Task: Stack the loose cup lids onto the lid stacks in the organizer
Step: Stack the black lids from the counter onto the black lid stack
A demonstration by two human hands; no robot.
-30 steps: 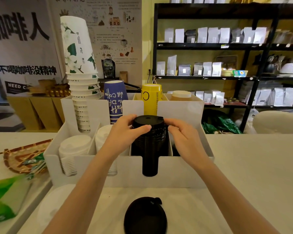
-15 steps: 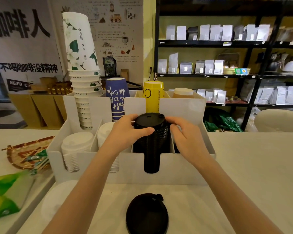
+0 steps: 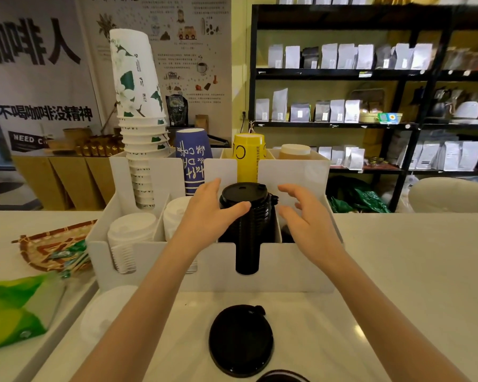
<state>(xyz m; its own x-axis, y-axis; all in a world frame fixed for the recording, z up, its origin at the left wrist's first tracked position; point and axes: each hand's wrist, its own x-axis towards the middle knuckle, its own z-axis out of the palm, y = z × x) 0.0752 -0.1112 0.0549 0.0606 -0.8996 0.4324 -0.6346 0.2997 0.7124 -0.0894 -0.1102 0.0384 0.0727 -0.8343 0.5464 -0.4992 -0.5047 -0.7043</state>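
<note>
Shelves of pale paper bags fill the back of the shop, and a smooth white counter (image 3: 398, 271) runs across the front. On it sits a white plastic organizer with slots (image 3: 287, 268).

A moment ago both hands pressed on the tall stack of shiny black ridged lids (image 3: 246, 216) in the middle slot. Now the right hand (image 3: 307, 219) has let go. It hangs just beside the stack, fingers spread wide, holding nothing. The left hand (image 3: 207, 216) is loosely curled, with its thumb resting against the top of the stack. This likely means the top lid is pushed on, and the hands are ready for the next one.

A loose round black plastic lid (image 3: 240, 340) lies flat on the counter near the person, in front of the organizer. Another dark lid (image 3: 282, 377) peeks in at the bottom edge. A loose white lid (image 3: 105, 315) lies flat by the left arm. So there is more work to do.

Stacks of round white lids (image 3: 130, 230) with thin ribbed edges fill the left slots. Behind them stand paper cups: a tall white stack with green leaves (image 3: 138, 106), a blue one (image 3: 193, 158) and a yellow one (image 3: 247, 158). A woven basket tray (image 3: 39, 249) sits to the left.
</note>
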